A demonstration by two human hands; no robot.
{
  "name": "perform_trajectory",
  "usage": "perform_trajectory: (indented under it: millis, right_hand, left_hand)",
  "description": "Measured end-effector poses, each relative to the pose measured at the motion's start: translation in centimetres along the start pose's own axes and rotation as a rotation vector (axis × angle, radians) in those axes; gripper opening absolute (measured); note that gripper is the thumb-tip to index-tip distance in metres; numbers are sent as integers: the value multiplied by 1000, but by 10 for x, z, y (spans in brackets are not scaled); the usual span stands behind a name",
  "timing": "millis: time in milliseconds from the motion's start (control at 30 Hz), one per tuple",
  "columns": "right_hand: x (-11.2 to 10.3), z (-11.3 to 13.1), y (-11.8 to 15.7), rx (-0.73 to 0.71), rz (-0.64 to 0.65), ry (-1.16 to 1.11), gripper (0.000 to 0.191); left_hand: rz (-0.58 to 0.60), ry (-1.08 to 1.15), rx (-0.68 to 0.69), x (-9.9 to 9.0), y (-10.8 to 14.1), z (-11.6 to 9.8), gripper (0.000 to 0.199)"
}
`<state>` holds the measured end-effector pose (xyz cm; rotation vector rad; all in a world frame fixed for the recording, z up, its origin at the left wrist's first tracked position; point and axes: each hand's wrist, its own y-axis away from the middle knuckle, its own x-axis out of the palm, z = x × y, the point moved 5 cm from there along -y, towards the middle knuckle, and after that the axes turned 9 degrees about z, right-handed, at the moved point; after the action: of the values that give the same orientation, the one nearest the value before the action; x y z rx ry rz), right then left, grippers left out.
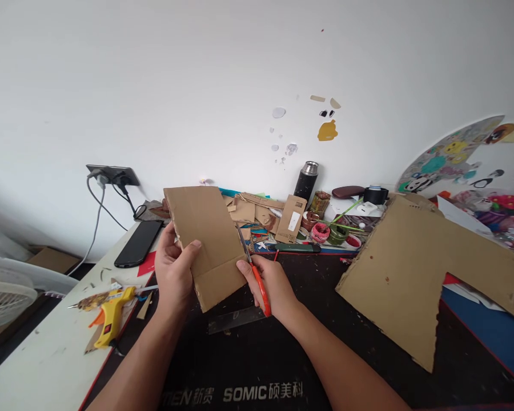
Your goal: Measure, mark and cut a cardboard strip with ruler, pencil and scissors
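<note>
Clock centre: we take the cardboard piece (209, 240) in hand as the middle of the dial and read every direction from it.
Left hand (174, 264): wrapped round the piece's edge at 9 o'clock, our thumb pressed on its face.
Right hand (274, 282): grasping the orange-handled scissors (261, 288) at 4 o'clock, our thumb beside the card.
Blades: pointing up along the edge at 3 o'clock; whether they bite into the card, we cannot tell.
Done: the piece is separate from the large cardboard sheet (385, 285) lying between 3 and 4 o'clock, and a crease crosses its lower part.
Left: trimming looks unfinished to us, since the 9 o'clock edge is ragged and the lower flap remains attached.
Gluing: we judge it not begun on this piece; the yellow glue gun (113, 317) lies at 8 o'clock, out of our hands.
Offcuts: cardboard scraps (244, 211) lie heaped at 2 o'clock.
</note>
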<state>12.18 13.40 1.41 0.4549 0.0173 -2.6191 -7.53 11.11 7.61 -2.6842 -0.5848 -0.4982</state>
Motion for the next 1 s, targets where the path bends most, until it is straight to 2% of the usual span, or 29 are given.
perform_trajectory:
  millis: [233, 333, 533, 700, 833, 1000]
  right_hand:
    - [1, -4, -4, -20, 80, -236, 58]
    - [-2, 1, -6, -40, 106, -308, 67]
    - [-3, 12, -2, -57, 184, -357, 81]
    - [-2, 9, -1, -77, 227, -349, 89]
    - [-2, 6, -1, -123, 230, -264, 83]
    - [-2, 6, 2, -41, 141, -119, 66]
  left_hand:
    - [-39, 19, -50, -2, -4, -6, 56]
    - [-63, 28, -66, -3, -5, -8, 56]
    - [-75, 37, -88, -4, -5, -11, 52]
    - [-67, 36, -92, -5, -6, -10, 52]
    - [-52, 24, -94, -6, -7, -9, 53]
    - [-22, 3, -87, -5, -6, -8, 56]
